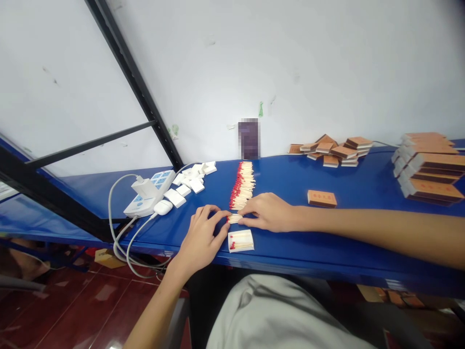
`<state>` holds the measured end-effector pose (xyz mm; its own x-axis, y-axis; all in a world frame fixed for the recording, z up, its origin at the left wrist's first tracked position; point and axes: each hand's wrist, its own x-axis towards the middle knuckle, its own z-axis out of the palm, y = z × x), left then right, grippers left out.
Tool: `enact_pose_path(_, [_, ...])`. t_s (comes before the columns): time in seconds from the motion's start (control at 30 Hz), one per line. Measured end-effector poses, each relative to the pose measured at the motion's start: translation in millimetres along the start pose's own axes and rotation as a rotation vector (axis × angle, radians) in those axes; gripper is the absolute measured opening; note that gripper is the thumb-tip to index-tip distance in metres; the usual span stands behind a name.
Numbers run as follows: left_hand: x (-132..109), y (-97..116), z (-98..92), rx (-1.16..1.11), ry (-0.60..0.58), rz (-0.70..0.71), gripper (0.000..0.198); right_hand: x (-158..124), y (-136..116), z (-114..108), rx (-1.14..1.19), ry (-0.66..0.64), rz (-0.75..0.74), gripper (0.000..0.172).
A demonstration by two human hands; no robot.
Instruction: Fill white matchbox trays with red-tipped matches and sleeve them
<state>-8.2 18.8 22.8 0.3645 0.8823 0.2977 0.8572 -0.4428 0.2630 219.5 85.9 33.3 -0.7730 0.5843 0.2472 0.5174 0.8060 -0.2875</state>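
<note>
A small bunch of red-headed matches (233, 219) lies level between my two hands, just above the blue tabletop. My left hand (201, 238) closes its thumb and fingers around the red-head end. The plain wooden ends are pinched by my right hand (268, 212), which reaches in from the right. Right behind my fingers stretches a long row of loose matches (242, 186), heads to the left. Nearer to me sits an open white matchbox tray (251, 241) with several matches in it. The exact number held is hidden by my fingers.
One closed matchbox (321, 198) lies right of my right hand. Farther back are a heap of matchboxes (343, 151) and stacked matchbox packs (432, 174). On the left are white empty trays (196, 185), a power strip (156, 186), a white case (163, 207) and a black shelf post (134, 77).
</note>
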Motion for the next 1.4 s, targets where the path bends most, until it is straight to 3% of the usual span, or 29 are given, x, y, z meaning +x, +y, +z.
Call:
enact_pose_path(0.7, [4.5,-1.5,-1.4,-0.116,0.018,-0.060,0.026,13.0,1.2,-6.1,0.041,-0.096,-0.163,0.024])
enact_pose_path(0.9, [3.2,9.2,-2.0,-0.050,0.006,-0.046,0.023,13.2,-3.9,-9.9,-0.112,-0.141,-0.181,0.030])
enact_pose_path(1.17, [3.3,11.6,0.1,-0.062,0.024,-0.044,0.019,10.0,-16.2,-14.5,-0.507,-0.259,-0.174,0.026])
enact_pose_path(1.4, [4.5,9.4,1.8,-0.131,0.024,-0.053,0.016,8.4,-13.9,-11.7,-0.547,-0.250,-0.189,0.025])
